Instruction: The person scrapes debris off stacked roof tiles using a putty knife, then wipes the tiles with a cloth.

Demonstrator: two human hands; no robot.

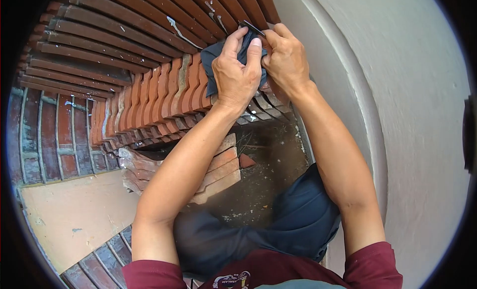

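Observation:
My left hand (236, 73) is closed on a dark blue-grey cloth (210, 65), its thumb pointing up and its fingertips near a thin, dark, flat strip (252, 27). Close beside it, my right hand (288, 58) is closed with the fingers curled, pinching the end of that strip. I cannot make out what kind of thing the strip is. The cloth drapes over the end of a row of orange roof tiles (164, 92), below both hands. Part of it is hidden behind my fingers.
Brown ridged tiles (99, 28) stand stacked at the back left. A white wall (412, 90) curves along the right. Loose broken tiles (221, 169) lie on the dirty ground (271, 155) between my arms. A beige board (79, 209) rests at left beside brick paving (49, 135).

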